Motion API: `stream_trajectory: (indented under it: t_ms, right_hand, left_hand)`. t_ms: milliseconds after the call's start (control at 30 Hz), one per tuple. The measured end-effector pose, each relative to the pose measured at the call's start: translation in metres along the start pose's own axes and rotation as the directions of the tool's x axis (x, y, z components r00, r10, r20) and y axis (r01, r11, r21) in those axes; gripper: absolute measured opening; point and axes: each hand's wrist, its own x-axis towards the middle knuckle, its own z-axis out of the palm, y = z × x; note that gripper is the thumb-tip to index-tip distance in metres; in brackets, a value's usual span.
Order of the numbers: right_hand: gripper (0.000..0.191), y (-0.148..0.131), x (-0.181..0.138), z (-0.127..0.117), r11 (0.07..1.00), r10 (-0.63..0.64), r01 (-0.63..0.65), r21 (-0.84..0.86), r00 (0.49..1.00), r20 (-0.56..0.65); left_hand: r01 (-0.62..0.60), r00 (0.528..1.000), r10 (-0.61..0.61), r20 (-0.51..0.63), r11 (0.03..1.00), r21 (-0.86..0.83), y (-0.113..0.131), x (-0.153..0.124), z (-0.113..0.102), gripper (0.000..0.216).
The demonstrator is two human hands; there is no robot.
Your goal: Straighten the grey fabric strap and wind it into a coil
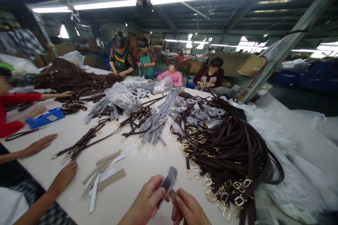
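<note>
Low in the middle of the head view, my left hand (151,197) is closed around a rolled dark strap (167,184) with greyish wrapping on its outside. My right hand (186,206) pinches the strap's loose brownish end, close beside the roll. Both hands are held above the white table (139,163). Right of them lies a large heap of dark brown straps (232,144) with gold-coloured metal clasps (225,191) hanging toward me. On that heap rest several wrapped strap rolls (202,114). Left of my hands are flat beige and white strips (104,172).
Grey-wrapped straps (158,121) and a clear plastic bag (123,96) cover the middle. A co-worker's hand (64,175) touches straps at left, near a blue tape dispenser (49,117). Several people work along the far side. Clear plastic sheeting (287,168) is piled at right, beside a slanted post (280,52).
</note>
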Motion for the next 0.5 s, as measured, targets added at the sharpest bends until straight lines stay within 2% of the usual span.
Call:
stream_trajectory:
  t_ms: [100,167,267,333,400,500]
  right_hand:
    - [0.06,-0.016,0.0,0.007,0.965,0.0,-0.001,0.263,1.0,0.005]
    - [0.053,-0.019,0.001,0.009,0.951,-0.011,0.019,0.31,1.0,-0.028]
    - [0.048,-0.014,0.004,0.011,0.942,-0.016,0.038,0.334,0.998,-0.068]
    - [0.046,-0.008,0.007,0.013,0.918,-0.033,0.078,0.39,0.992,-0.121]
    - [0.044,-0.006,0.009,0.015,0.89,-0.041,0.113,0.442,0.985,-0.17]
    - [0.044,-0.007,0.012,0.017,0.875,-0.041,0.123,0.468,0.983,-0.181]
  left_hand:
    - [-0.001,0.997,0.0,0.072,1.0,0.006,-0.002,-0.006,0.004,0.028]
    - [-0.002,0.998,0.002,0.064,1.0,0.012,-0.003,-0.008,0.006,0.042]
    - [0.03,0.999,-0.031,0.025,0.998,0.048,-0.002,-0.009,0.006,0.077]
    - [0.056,0.998,-0.057,0.02,0.997,0.046,0.0,-0.007,0.007,0.09]
    - [0.069,0.997,-0.069,0.033,0.998,-0.002,0.002,-0.003,0.008,0.083]
    - [0.079,0.995,-0.072,0.071,0.992,-0.103,-0.001,0.003,0.01,0.047]
